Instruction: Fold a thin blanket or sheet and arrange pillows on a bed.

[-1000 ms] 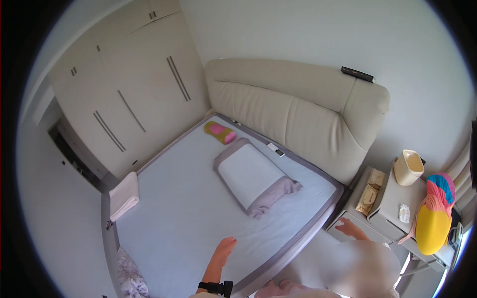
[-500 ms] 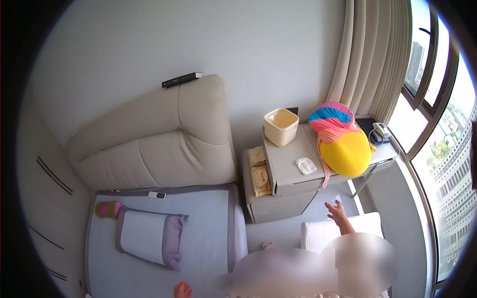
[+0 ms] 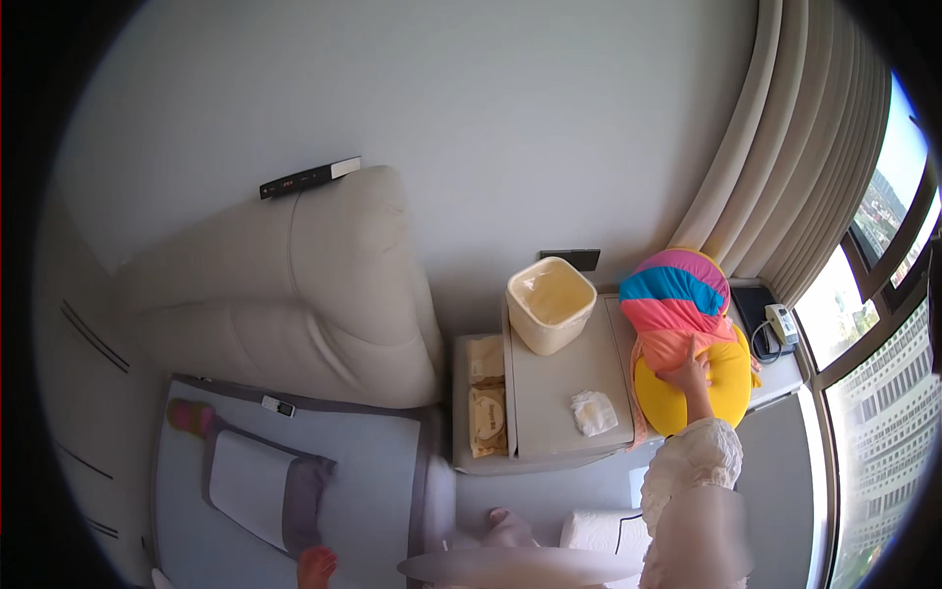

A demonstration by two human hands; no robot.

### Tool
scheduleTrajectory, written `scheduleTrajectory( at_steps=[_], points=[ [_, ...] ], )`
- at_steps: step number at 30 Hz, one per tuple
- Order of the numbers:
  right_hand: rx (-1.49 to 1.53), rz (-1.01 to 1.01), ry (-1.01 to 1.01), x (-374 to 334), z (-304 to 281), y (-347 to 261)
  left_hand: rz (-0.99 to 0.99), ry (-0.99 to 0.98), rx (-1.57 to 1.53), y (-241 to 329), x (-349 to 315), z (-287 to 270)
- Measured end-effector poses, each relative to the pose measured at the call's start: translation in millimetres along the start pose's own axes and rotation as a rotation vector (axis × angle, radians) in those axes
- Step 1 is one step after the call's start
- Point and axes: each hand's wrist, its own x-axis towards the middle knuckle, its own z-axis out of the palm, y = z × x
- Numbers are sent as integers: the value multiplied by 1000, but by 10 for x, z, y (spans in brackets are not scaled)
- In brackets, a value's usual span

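Observation:
My right hand (image 3: 690, 371) reaches in a white ruffled sleeve (image 3: 692, 456) to a plump cushion (image 3: 677, 294) banded in pink, blue, coral and yellow. Its fingers press into the fold between the coral and yellow parts, and a dent shows beside them. A strap hangs off the cushion's near edge. At the lower left, a reddish hand or foot (image 3: 316, 566) shows beside a small pillow; I cannot tell whose it is. My left hand cannot be made out for certain. A foot-like pinkish shape (image 3: 502, 520) stands at the lower middle, above a blurred area.
The grey cabinet (image 3: 549, 393) under the cushion bears a cream bin (image 3: 551, 304), a crumpled white diaper-like bundle (image 3: 594, 413) and a device with a cable (image 3: 782, 322). Wipes packs (image 3: 488, 422) lie on its lower ledge. A bed (image 3: 378, 481) with a small pillow (image 3: 250, 478) is at left.
My right hand has moved up and forward from above the white pad onto the cushion, which is now dented. The whole view has shifted and the cabinet looks closer.

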Motion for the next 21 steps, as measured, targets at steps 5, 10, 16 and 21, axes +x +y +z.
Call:
scheduleTrajectory(
  at_steps=[5,10,16,21],
  points=[
    [310,60,225,532,529,457,27,-17,1,50,-112,-23],
    [1173,-28,789,895,-693,780,5,129,-40,136,-89,-150],
    [1346,-654,967,-410,-2994,218,165,195,-92,-178,-66,-570],
    [1273,-800,1020,-988,-4024,760,214,154,-160,-410,-291,-865]
  ],
)
